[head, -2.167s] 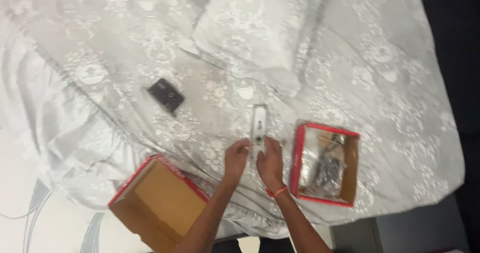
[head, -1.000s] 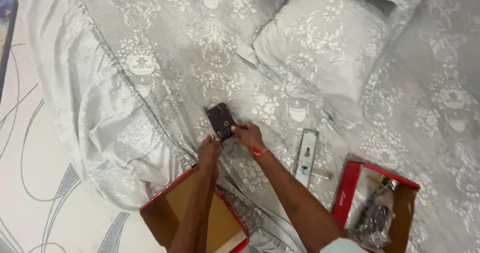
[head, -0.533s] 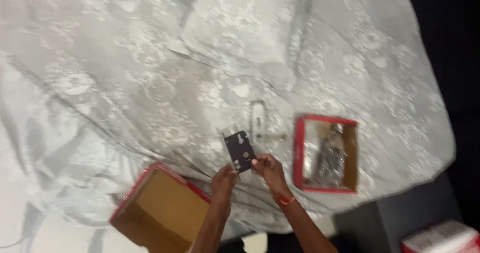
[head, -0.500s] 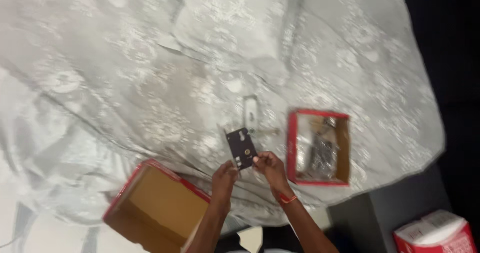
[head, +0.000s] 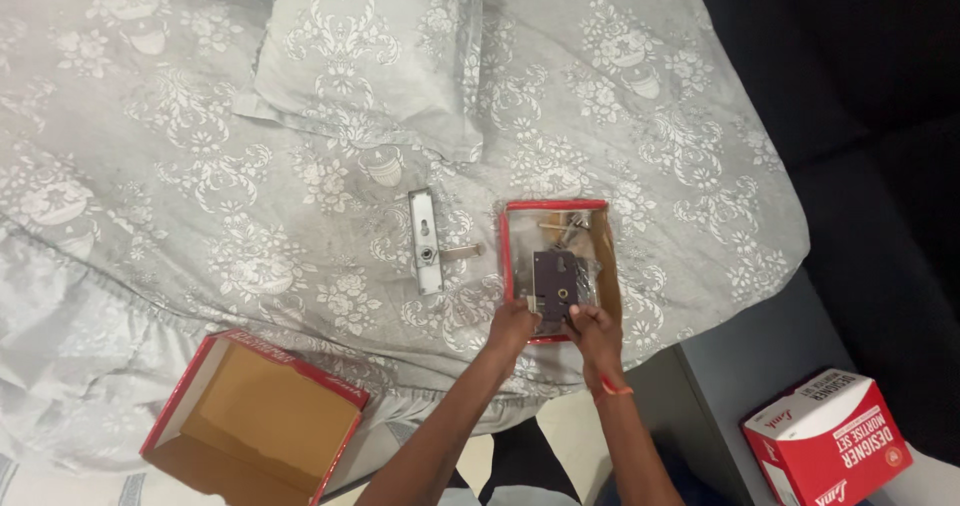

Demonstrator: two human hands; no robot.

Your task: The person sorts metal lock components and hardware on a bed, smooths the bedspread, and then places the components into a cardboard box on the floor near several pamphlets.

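At lower centre of the frame, the left hand (head: 513,323) and right hand (head: 593,328) have their fingers closed on the dark lock body (head: 554,278), held over the open red box (head: 509,256), not yet released, while the handle plate (head: 425,239) lies on the bed (head: 200,166).

I look down on a bed (head: 200,166) covered in a grey sheet with white floral print. My left hand (head: 513,324) and right hand (head: 594,329) together hold a dark rectangular lock body (head: 554,279) over a red-edged open box (head: 510,256) near the centre. At nine o'clock from that box, a silver handle plate (head: 424,241) lies flat on the sheet. A pillow (head: 370,56) sits at twelve o'clock. An empty red cardboard box (head: 250,421) rests at seven o'clock. A closed red and white box (head: 828,438) stands at four o'clock.
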